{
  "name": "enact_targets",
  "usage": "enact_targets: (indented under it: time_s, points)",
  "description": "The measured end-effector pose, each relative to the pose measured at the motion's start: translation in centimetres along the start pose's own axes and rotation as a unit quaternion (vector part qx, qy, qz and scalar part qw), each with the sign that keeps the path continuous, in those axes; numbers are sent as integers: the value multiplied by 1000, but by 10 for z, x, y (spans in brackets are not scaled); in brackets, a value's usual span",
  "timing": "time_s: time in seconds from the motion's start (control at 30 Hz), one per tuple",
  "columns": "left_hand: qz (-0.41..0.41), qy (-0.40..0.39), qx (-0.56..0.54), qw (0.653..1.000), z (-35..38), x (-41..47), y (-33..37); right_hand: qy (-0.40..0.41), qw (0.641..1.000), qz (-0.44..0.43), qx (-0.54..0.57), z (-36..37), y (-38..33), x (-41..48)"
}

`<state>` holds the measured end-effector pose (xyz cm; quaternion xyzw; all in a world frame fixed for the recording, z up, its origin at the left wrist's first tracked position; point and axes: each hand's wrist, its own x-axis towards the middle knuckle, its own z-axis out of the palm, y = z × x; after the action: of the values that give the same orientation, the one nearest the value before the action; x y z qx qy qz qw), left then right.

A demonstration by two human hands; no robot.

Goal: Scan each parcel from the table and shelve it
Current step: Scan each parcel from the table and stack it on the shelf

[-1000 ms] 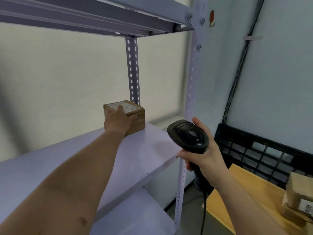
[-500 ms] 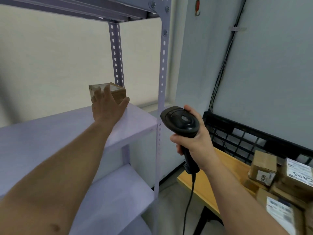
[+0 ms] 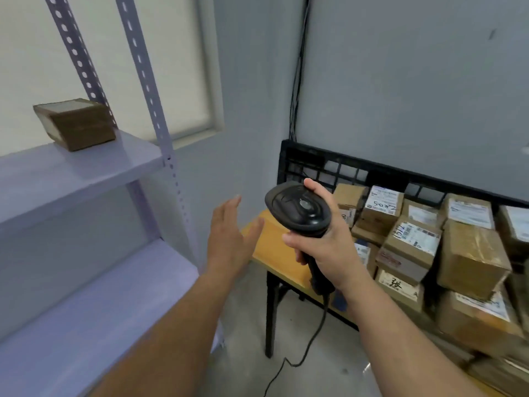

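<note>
- We find the left hand (image 3: 229,239) at 7 o'clock from centre, fingers straight and apart, holding nothing, in the air between the shelf (image 3: 86,173) and the counter (image 3: 272,262).
- The right hand (image 3: 323,247), at 5 o'clock, is clamped round the handle of the scanner (image 3: 297,209).
- The scanner's cable (image 3: 316,333) hangs toward the floor at 6 o'clock.
- One parcel (image 3: 76,124) sits on the shelf at 10 o'clock, just beside the rear post (image 3: 83,64), clear of both hands.
- We see a pile (image 3: 409,247) of labelled boxes on the counter at 4 o'clock, against a black crate (image 3: 303,159).
</note>
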<state>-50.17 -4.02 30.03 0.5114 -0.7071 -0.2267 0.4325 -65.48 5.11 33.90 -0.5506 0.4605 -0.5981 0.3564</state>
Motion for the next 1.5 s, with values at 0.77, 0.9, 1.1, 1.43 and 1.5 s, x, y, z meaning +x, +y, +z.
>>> enact_targets:
  time_s: [0.77, 0.9, 1.1, 1.43, 1.5]
  points:
    - [21, -354, 9, 935, 229, -13, 106, 255, 960, 35, -112, -204, 9, -82]
    - [-16, -404, 44, 914, 248, -5, 116, 281, 951, 53, -122, -216, 7, -77]
    - [-114, -506, 18, 855, 266, 7, 115, 297, 946, 56, -118, -220, 15, -71]
    - [-68, -439, -148, 884, 243, 36, 112, 299, 947, 52, -102, -217, 28, -65]
    - [-48, -424, -167, 889, 234, 47, 114, 285, 952, 54, -98, -215, 27, -65]
